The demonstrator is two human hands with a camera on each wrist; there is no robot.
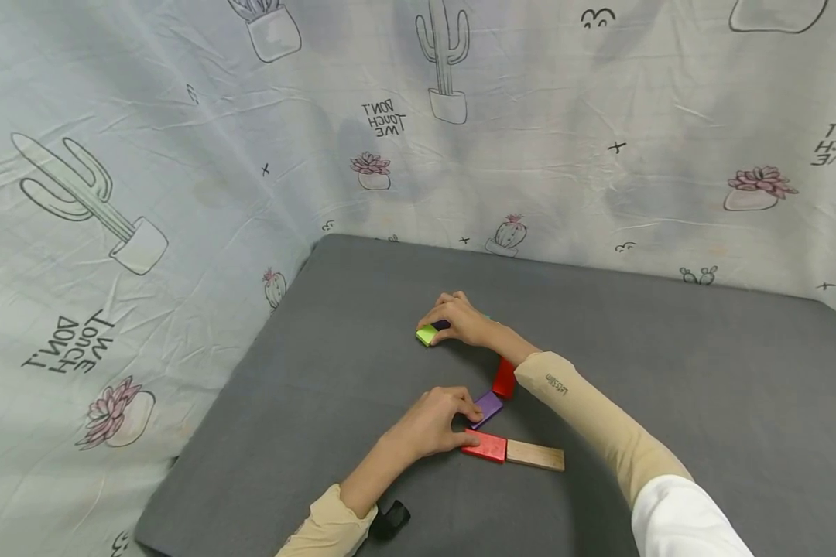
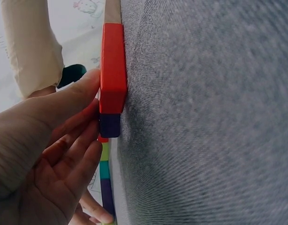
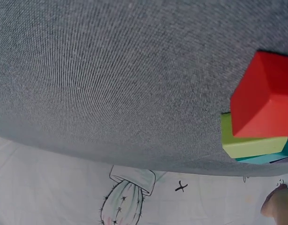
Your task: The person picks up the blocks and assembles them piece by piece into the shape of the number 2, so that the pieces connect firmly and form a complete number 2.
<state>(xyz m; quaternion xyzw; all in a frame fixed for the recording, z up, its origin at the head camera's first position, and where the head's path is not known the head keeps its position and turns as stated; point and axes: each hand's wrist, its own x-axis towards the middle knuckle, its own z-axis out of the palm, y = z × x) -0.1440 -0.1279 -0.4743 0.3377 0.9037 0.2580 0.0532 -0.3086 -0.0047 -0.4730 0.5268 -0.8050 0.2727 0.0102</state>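
My right hand [image 1: 460, 319] pinches a lime-green block [image 1: 426, 334] between thumb and fingers. A dark purple block [image 1: 442, 325] shows under its palm. Lower in the head view, my left hand [image 1: 432, 422] rests its thumb on the end of a red block [image 1: 485, 446]. Its fingers touch a purple block [image 1: 488, 405] just behind. A wooden block [image 1: 535, 455] adjoins the red one end to end. In the left wrist view, the left fingers [image 2: 76, 164] are extended along the blocks. A second red block [image 1: 504, 379] lies past the purple one, partly behind the right forearm.
The blocks form a bent line on a grey cloth-covered table [image 1: 669, 371]. Further along it, the right wrist view shows another lime-green block [image 3: 249, 146] and a teal block [image 3: 263, 159]. A patterned curtain [image 1: 529, 139] hangs behind the table. A black strap [image 1: 392, 520] is at the left wrist.
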